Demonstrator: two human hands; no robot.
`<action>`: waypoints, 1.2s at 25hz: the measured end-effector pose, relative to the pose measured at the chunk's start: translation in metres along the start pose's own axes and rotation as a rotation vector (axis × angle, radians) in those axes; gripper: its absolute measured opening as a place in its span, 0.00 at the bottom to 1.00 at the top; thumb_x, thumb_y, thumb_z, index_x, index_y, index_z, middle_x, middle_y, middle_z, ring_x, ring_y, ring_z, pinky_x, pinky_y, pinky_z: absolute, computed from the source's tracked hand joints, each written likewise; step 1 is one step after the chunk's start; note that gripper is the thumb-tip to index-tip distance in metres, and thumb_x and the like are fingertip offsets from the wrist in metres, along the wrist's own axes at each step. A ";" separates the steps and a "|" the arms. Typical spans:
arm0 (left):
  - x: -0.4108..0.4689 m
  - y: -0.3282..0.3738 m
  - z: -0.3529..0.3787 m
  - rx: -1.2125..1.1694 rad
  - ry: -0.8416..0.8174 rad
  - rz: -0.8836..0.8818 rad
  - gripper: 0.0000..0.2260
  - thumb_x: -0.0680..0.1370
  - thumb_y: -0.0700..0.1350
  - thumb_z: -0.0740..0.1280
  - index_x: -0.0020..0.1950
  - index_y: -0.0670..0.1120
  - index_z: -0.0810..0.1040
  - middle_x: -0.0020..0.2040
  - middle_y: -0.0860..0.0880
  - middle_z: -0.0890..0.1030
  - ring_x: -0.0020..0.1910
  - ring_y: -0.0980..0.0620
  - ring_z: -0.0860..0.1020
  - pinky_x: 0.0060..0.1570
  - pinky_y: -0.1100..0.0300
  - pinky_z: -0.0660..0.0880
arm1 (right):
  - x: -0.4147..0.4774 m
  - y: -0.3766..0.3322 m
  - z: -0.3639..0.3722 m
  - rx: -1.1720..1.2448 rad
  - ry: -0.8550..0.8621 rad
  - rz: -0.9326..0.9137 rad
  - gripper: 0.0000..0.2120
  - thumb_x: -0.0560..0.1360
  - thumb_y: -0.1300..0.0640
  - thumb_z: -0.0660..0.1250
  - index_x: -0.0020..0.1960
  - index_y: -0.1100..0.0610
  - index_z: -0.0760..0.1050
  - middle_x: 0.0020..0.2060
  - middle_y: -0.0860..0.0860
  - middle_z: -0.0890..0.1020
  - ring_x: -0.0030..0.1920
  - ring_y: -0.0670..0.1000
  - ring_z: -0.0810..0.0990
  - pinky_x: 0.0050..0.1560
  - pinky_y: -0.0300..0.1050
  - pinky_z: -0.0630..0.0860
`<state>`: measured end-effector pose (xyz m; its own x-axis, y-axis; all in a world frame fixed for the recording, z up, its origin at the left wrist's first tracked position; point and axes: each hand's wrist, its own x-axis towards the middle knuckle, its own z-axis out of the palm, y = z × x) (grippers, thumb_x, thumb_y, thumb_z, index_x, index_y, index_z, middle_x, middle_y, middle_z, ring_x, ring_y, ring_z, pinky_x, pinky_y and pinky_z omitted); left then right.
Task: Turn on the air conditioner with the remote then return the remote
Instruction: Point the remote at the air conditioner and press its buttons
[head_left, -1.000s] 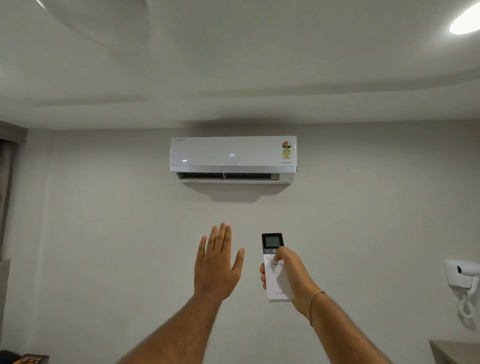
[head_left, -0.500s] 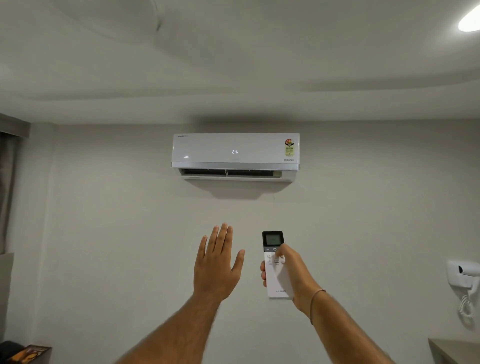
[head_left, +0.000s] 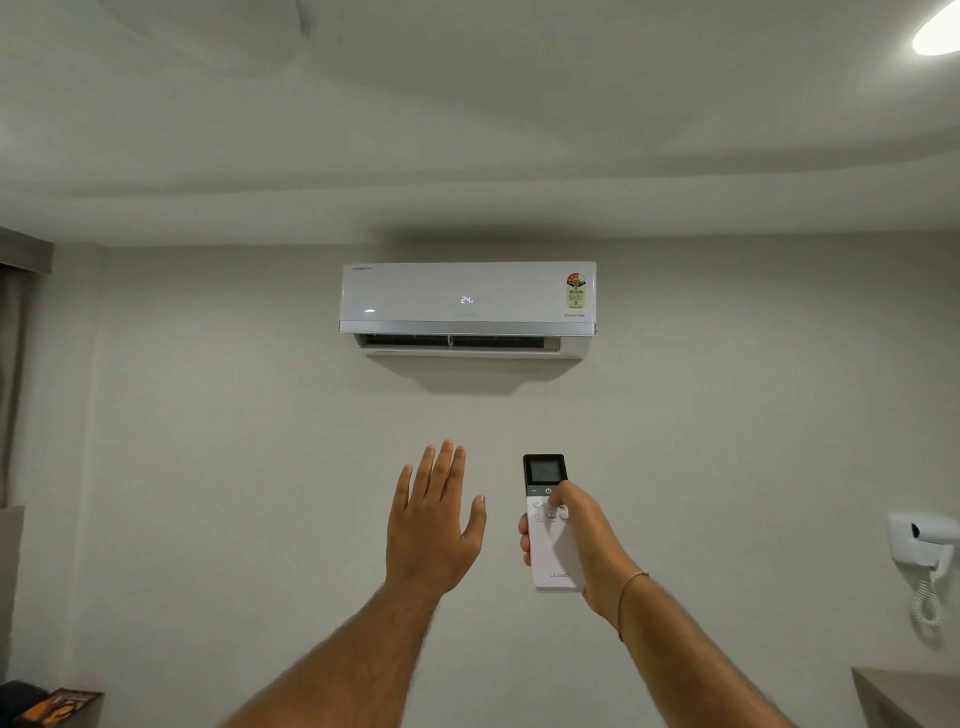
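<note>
A white air conditioner (head_left: 467, 299) hangs high on the wall, its panel showing 24 and its lower flap open. Below it, my right hand (head_left: 584, 540) grips a white remote (head_left: 545, 540) with a dark screen on top, held upright and pointed at the unit. My thumb rests on the buttons just under the power key. To the left of the remote, my left hand (head_left: 434, 525) is raised with flat palm and spread fingers, holding nothing.
A white wall-mounted hair dryer with a coiled cord (head_left: 924, 551) hangs at the right. A shelf corner (head_left: 904, 691) sits at the bottom right. A book-like item (head_left: 62, 704) lies at the bottom left. A curtain (head_left: 13, 374) hangs at the left edge.
The air conditioner's flap has opened a little further. My thumb has shifted slightly on the remote's buttons. Both hands stay in place while the view drifts a little.
</note>
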<state>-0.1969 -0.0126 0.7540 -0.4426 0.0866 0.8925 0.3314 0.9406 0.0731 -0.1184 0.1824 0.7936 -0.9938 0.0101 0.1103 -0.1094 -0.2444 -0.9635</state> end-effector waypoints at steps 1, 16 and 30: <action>0.000 0.000 0.000 -0.003 0.001 -0.003 0.32 0.84 0.60 0.51 0.85 0.48 0.58 0.86 0.49 0.59 0.85 0.49 0.54 0.82 0.44 0.53 | 0.000 0.000 0.000 0.002 -0.001 -0.001 0.15 0.77 0.57 0.61 0.57 0.63 0.79 0.40 0.61 0.87 0.33 0.57 0.84 0.36 0.47 0.84; -0.005 -0.005 0.001 -0.006 -0.008 0.011 0.32 0.82 0.56 0.55 0.86 0.49 0.57 0.84 0.48 0.63 0.84 0.47 0.57 0.82 0.43 0.55 | 0.002 0.006 0.003 -0.038 0.003 -0.028 0.22 0.79 0.58 0.62 0.70 0.68 0.75 0.40 0.62 0.87 0.32 0.58 0.85 0.36 0.47 0.84; -0.002 -0.006 0.003 -0.005 -0.007 0.008 0.32 0.82 0.57 0.54 0.86 0.50 0.56 0.85 0.49 0.60 0.85 0.48 0.55 0.82 0.43 0.55 | 0.008 0.006 0.004 -0.026 -0.013 -0.020 0.15 0.77 0.58 0.62 0.61 0.62 0.78 0.39 0.62 0.87 0.33 0.58 0.84 0.38 0.48 0.84</action>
<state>-0.2009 -0.0176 0.7503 -0.4454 0.0963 0.8902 0.3387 0.9384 0.0680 -0.1270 0.1773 0.7900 -0.9912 0.0019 0.1324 -0.1296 -0.2186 -0.9672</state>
